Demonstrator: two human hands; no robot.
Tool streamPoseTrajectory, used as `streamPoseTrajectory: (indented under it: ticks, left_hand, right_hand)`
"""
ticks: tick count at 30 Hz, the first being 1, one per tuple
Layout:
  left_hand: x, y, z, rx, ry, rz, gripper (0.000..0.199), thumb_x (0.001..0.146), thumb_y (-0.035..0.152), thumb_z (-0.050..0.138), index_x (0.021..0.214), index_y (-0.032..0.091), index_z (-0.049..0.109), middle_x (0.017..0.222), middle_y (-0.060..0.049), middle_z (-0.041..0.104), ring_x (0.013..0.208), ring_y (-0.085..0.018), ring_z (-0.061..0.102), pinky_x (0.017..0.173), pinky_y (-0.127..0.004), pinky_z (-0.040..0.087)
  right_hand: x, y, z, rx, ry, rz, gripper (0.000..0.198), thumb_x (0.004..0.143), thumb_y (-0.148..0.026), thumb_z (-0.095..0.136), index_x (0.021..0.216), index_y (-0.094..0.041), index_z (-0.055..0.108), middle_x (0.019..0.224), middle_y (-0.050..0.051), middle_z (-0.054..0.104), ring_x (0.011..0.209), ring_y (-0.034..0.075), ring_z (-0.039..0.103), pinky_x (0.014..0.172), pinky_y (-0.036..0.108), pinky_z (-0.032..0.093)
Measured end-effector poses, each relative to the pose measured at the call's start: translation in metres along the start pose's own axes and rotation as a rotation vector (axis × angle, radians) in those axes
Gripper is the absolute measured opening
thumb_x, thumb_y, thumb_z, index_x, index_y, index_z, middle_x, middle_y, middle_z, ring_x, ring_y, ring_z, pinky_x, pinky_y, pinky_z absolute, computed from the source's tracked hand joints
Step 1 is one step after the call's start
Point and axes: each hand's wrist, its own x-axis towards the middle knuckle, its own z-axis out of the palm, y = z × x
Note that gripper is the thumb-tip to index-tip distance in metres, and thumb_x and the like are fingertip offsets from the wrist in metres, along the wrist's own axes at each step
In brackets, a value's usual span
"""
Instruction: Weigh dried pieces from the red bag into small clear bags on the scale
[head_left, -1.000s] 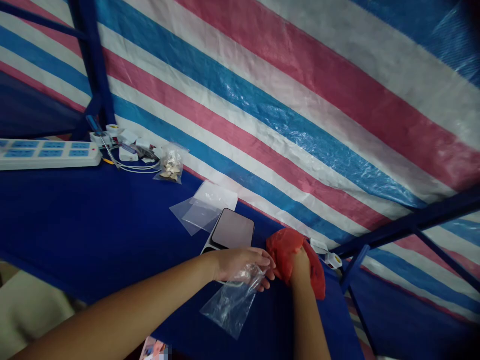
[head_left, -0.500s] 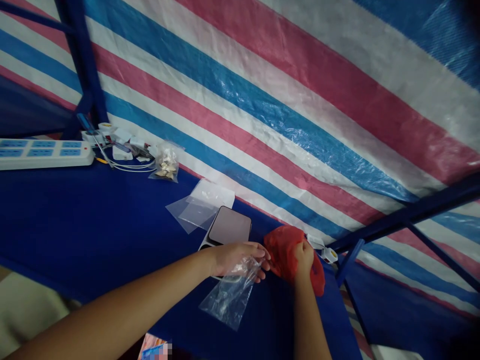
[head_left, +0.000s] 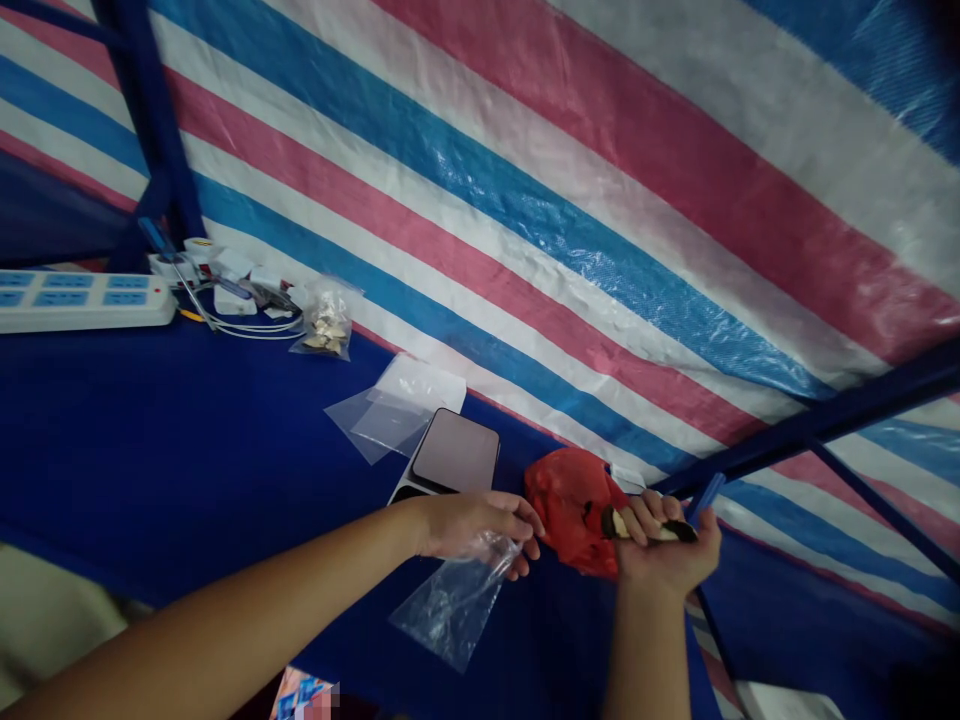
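Note:
My left hand (head_left: 476, 525) holds a small clear plastic bag (head_left: 454, 605) by its top, and the bag hangs down over the blue table. Curled fingers of my right hand (head_left: 664, 545) grip dark-edged, cream-coloured dried slices (head_left: 622, 522); their exact kind I cannot make out. Just left of that hand lies the red plastic bag (head_left: 566, 500), crumpled, with its mouth toward me and dark bits at it. Behind my left wrist is a small weighing scale (head_left: 457, 450) with a flat grey-pink platform, its front partly hidden by the arm.
Flat clear bags (head_left: 390, 415) lie behind the scale. Farther left are a filled clear bag (head_left: 326, 320), a tangle of white cables (head_left: 255, 325), and a white power strip (head_left: 90, 312). A striped tarpaulin (head_left: 480, 240) and blue frame bars (head_left: 817, 415) bound the table.
My right hand has come out of the red bag and moved right, now holding dried slices. The red bag has slumped. My left hand keeps the clear bag in nearly the same place.

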Motion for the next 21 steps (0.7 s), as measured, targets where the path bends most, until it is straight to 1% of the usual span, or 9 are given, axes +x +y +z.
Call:
streamPoseTrajectory:
  ticks: [3, 7, 10, 13, 15, 18, 21]
  left_hand:
    - [0.003, -0.004, 0.005, 0.046, -0.043, -0.06, 0.05, 0.07, 0.038, 0.089, 0.108, 0.017, 0.065, 0.101, -0.006, 0.067, 0.089, -0.018, 0.068, 0.092, -0.04, 0.046]
    - [0.012, -0.01, 0.01, 0.072, -0.08, -0.054, 0.052, 0.063, 0.04, 0.092, 0.103, 0.018, 0.067, 0.097, -0.004, 0.068, 0.086, -0.017, 0.067, 0.09, -0.039, 0.047]
    - [0.016, -0.013, 0.009, 0.111, -0.101, -0.075, 0.053, 0.058, 0.044, 0.094, 0.098, 0.019, 0.068, 0.094, -0.003, 0.069, 0.083, -0.017, 0.067, 0.087, -0.038, 0.049]
    - [0.014, -0.013, 0.009, 0.132, -0.109, -0.111, 0.056, 0.054, 0.046, 0.095, 0.097, 0.02, 0.069, 0.093, -0.002, 0.069, 0.081, -0.017, 0.067, 0.086, -0.037, 0.05]
    - [0.012, -0.011, 0.01, 0.14, -0.122, -0.129, 0.055, 0.054, 0.047, 0.096, 0.094, 0.019, 0.07, 0.093, -0.002, 0.069, 0.08, -0.017, 0.068, 0.085, -0.037, 0.051]
    - [0.009, -0.01, 0.012, 0.15, -0.138, -0.148, 0.053, 0.056, 0.048, 0.095, 0.092, 0.018, 0.07, 0.093, -0.003, 0.07, 0.079, -0.017, 0.068, 0.086, -0.039, 0.053]
    - [0.01, -0.012, 0.01, 0.137, -0.12, -0.136, 0.051, 0.056, 0.045, 0.096, 0.091, 0.018, 0.07, 0.093, -0.004, 0.07, 0.08, -0.017, 0.069, 0.087, -0.038, 0.052]
  right_hand:
    - [-0.022, 0.002, 0.024, 0.093, -0.16, 0.141, 0.045, 0.087, -0.051, 0.062, 0.061, -0.021, 0.043, 0.061, -0.008, 0.028, 0.043, 0.005, 0.018, 0.032, 0.015, 0.02]
    - [-0.04, 0.026, 0.056, 0.092, -0.307, 0.297, 0.053, 0.095, -0.058, 0.052, 0.059, -0.02, 0.044, 0.06, -0.007, 0.026, 0.041, 0.005, 0.014, 0.03, 0.015, 0.017]
    - [-0.045, 0.041, 0.064, 0.033, -0.369, 0.406, 0.054, 0.096, -0.059, 0.051, 0.058, -0.02, 0.047, 0.059, -0.007, 0.028, 0.039, 0.006, 0.017, 0.028, 0.015, 0.019]
    - [-0.047, 0.045, 0.064, -0.027, -0.425, 0.486, 0.056, 0.095, -0.06, 0.051, 0.057, -0.019, 0.049, 0.059, -0.006, 0.03, 0.038, 0.006, 0.022, 0.028, 0.015, 0.023]
    - [-0.047, 0.045, 0.063, -0.046, -0.446, 0.514, 0.057, 0.096, -0.061, 0.05, 0.057, -0.019, 0.05, 0.058, -0.006, 0.031, 0.038, 0.006, 0.025, 0.029, 0.017, 0.027]
    - [-0.046, 0.044, 0.062, -0.063, -0.448, 0.508, 0.058, 0.096, -0.062, 0.05, 0.057, -0.019, 0.05, 0.058, -0.006, 0.033, 0.037, 0.006, 0.029, 0.031, 0.018, 0.032]
    - [-0.044, 0.047, 0.062, -0.111, -0.423, 0.444, 0.057, 0.094, -0.063, 0.052, 0.056, -0.019, 0.051, 0.058, -0.005, 0.036, 0.037, 0.007, 0.032, 0.03, 0.018, 0.03]
